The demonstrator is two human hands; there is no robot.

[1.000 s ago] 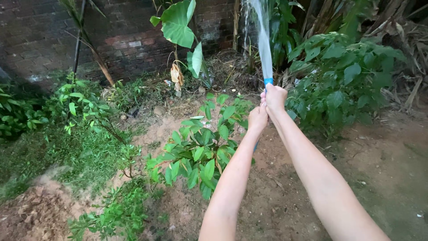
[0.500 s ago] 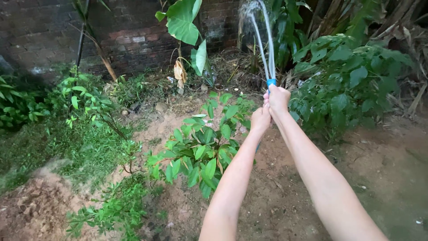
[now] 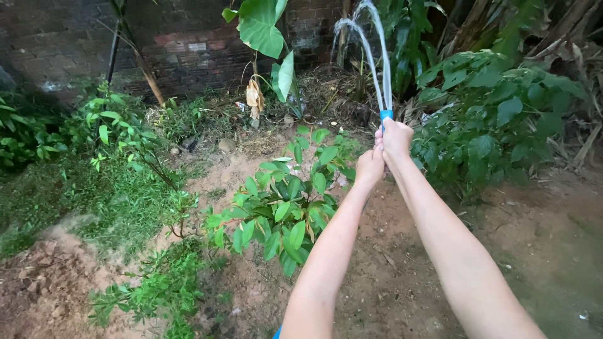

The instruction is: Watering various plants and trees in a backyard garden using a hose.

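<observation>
We grip the blue hose [image 3: 385,115] with our right hand [image 3: 396,138] and left hand [image 3: 369,167] closed, water [image 3: 370,56] arcing toward the far plants; the near soil [image 3: 389,263] looks dry.

Dark brick wall [image 3: 188,50] behind leafy plants [image 3: 496,113] and bare soil [image 3: 553,251].

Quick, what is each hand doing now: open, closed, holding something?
Left hand: closed, pressed against the right hand.
Right hand: closed on the blue hose end.

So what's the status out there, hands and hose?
Right hand gripping blue hose end, left hand pressed beside it. Water stream arcs up toward brick wall. Leafy shrub below the arms.
</observation>
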